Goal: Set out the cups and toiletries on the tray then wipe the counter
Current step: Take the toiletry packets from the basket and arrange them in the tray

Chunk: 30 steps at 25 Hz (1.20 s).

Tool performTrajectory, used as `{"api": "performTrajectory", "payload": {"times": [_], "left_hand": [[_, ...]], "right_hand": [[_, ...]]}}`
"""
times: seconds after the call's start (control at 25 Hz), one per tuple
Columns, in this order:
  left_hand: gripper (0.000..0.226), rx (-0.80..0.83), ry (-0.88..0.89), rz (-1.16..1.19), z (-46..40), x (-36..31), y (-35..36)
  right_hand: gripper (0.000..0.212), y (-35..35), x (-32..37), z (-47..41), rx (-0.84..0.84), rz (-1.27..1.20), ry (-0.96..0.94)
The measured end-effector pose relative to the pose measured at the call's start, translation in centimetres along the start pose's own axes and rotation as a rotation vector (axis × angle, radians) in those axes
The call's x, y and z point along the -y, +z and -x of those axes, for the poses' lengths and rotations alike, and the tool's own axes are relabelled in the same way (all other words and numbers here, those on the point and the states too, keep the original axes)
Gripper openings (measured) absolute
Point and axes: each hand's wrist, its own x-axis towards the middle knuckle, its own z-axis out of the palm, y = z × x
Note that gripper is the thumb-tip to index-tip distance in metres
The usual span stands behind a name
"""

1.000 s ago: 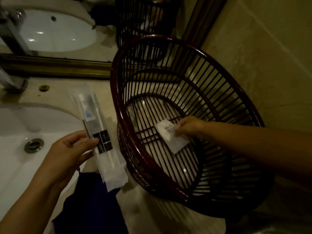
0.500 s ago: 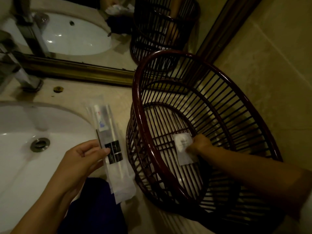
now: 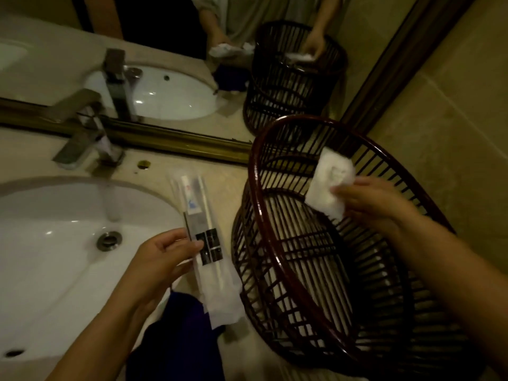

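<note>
My left hand grips a long clear packet with a toothbrush and small toothpaste tube, held over the counter between the sink and the basket. My right hand pinches a small white sachet above the open top of a dark red slatted basket. The basket stands on the beige counter against the right wall. Its inside looks bare as far as I can see.
A white sink with a metal drain fills the left. A metal tap stands behind it, under a framed mirror. A dark blue cloth lies at the counter's front edge. Tiled wall closes the right side.
My right hand has lifted the white sachet from the basket's bottom up above its rim. My left hand keeps hold of the toothbrush packet in about the same place.
</note>
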Motion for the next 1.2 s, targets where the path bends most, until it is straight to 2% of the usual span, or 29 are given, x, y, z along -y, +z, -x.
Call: {"api": "performTrajectory", "payload": {"times": [0.08, 0.12, 0.2, 0.32, 0.48, 0.6, 0.72, 0.84, 1.08, 1.2], "left_hand": [[0.018, -0.013, 0.025, 0.004, 1.5, -0.8, -0.1], [0.018, -0.015, 0.04, 0.009, 2.4, -1.2, -0.1], [0.018, -0.029, 0.08, 0.019, 4.3, -2.1, -0.2], [0.018, -0.092, 0.142, 0.041, 7.7, -2.7, -0.8], [0.017, -0.142, 0.213, 0.086, 12.5, -2.6, -3.0], [0.032, -0.148, 0.226, 0.136, 15.7, -1.9, -5.5], [0.026, -0.181, 0.217, 0.166, 18.6, -0.6, -9.2], [0.014, -0.225, 0.2, 0.189, 21.7, 0.7, -14.1], [0.013, -0.293, 0.157, 0.213, 29.0, 2.4, -27.3], [0.014, -0.359, 0.135, 0.194, 31.2, 2.9, -32.7]], "right_hand": [[0.017, 0.1, 3.2, 3.3, 0.196, -0.259, -0.084], [0.021, 0.7, 4.2, 5.1, 0.311, -0.306, -0.133], [0.033, 2.8, 5.1, 8.5, 0.516, -0.309, -0.202], [0.033, 7.1, 4.3, 12.8, 0.714, -0.237, -0.188], [0.017, 11.0, 2.1, 16.3, 0.778, -0.17, -0.143], [0.017, 13.4, 0.2, 18.9, 0.782, -0.145, -0.132], [0.016, 16.9, -1.9, 22.2, 0.792, -0.106, -0.166], [0.016, 21.7, -4.0, 26.3, 0.817, -0.088, -0.163], [0.03, 33.5, -7.2, 36.1, 0.869, -0.032, -0.142], [0.027, 37.8, -8.0, 39.9, 0.918, -0.034, -0.175]]}}
